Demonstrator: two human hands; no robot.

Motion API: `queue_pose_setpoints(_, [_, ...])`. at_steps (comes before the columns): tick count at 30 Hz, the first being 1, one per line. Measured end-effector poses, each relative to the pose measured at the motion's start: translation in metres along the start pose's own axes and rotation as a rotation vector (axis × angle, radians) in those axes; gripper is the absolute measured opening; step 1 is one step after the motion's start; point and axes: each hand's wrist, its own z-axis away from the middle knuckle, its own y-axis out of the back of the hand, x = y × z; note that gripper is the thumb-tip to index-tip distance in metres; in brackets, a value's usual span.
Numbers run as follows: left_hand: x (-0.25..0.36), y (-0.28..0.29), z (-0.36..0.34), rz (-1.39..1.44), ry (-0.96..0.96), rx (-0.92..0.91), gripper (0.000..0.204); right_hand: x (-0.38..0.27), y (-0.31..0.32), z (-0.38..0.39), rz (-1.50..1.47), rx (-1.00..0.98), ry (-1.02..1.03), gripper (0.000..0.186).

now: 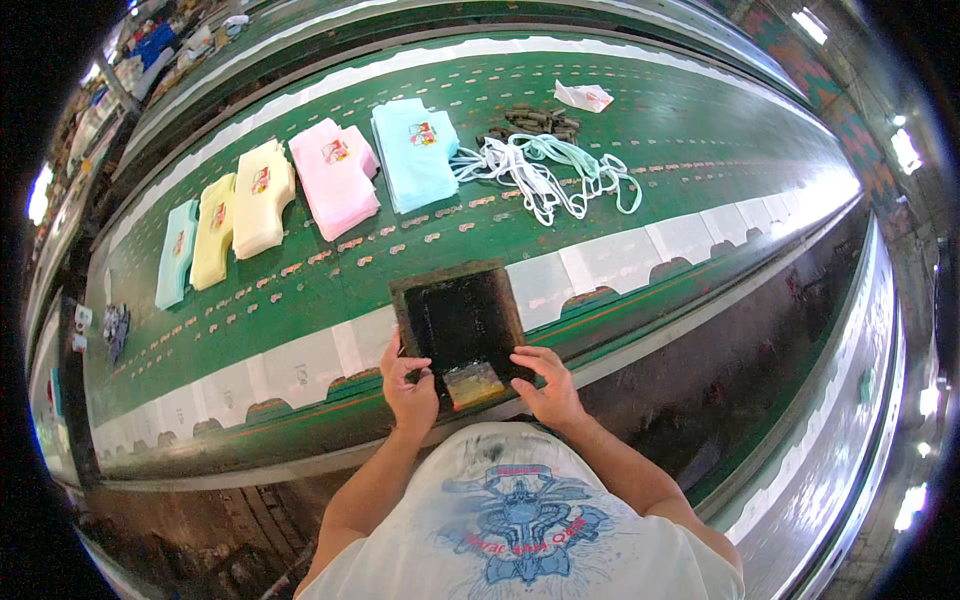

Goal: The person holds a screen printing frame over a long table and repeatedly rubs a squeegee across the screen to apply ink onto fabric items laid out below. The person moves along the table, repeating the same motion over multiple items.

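Note:
My left hand (408,390) grips the left side of a worn, dark rectangular tray or frame (450,315), which has a yellowish patch at its near end. My right hand (545,385) holds the opposite side, fingers at the rim. The tray is at the near edge of a long green table (300,300), over its white edge strip. Beyond it lie stacks of printed cloth pieces in light blue (413,165), pink (336,180), cream (262,205), yellow (214,240) and mint (175,255).
White and mint cord loops (545,180) lie right of the stacks, near dark short rolls (535,122) and a crumpled white cloth (582,96). A grey cloth bundle (116,330) is at the left end. Parallel long tables (820,420) run behind and at the right, edged by rails.

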Motion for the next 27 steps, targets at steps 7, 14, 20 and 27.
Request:
queue_pose_setpoints(7, [0.021,-0.103,0.014,-0.006,-0.008,0.04,0.03,0.042,0.085,-0.013,0.289,0.051,0.226,0.04])
queue_pose_setpoints(14, [0.023,-0.143,0.017,0.01,0.083,0.037,0.022,0.042,0.122,-0.034,0.26,-0.297,0.521,0.04])
queue_pose_setpoints(20, [0.018,-0.148,0.017,0.101,0.225,0.022,0.022,0.034,0.111,-0.049,0.34,-0.411,0.573,0.045])
queue_pose_setpoints(27, [0.02,-0.153,0.016,0.046,0.269,-0.007,0.022,0.027,0.11,-0.062,0.428,-0.476,0.552,0.04])
